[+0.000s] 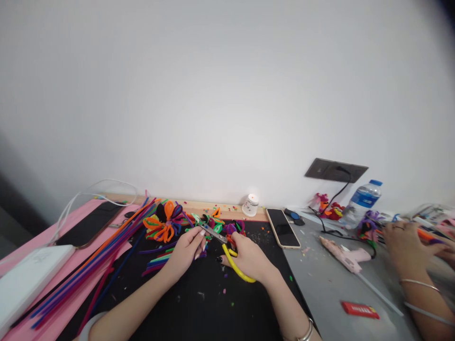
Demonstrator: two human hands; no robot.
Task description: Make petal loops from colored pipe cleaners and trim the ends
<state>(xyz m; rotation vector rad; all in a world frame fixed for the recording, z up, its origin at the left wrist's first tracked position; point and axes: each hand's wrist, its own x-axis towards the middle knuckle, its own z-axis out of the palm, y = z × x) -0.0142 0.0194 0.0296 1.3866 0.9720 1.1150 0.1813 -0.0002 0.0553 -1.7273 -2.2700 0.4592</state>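
My right hand (pixel 245 255) grips pliers (pixel 239 267) by their yellow handles. Their metal jaws point left and reach the fingertips of my left hand (pixel 186 248). The left thumb and fingers are closed in a pinch by the jaw tip; what they hold is hidden, though a thin purple pipe cleaner runs close to them. Just behind the hands lie an orange, purple and black looped pipe-cleaner flower (pixel 166 222) and a green and purple bunch. Short cut pipe cleaners (pixel 158 265) rest on the black mat (pixel 202 308), beside my left hand.
Long pipe cleaners (pixel 95 265), a dark phone (pixel 90 225) and a white box (pixel 35 289) lie left. Rightward are a paper cup (pixel 250 205), another phone (pixel 283 228), a pink glue gun (pixel 344 254), a red packet (pixel 360 309), a water bottle (pixel 362 203) and another person's hands (pixel 405 248).
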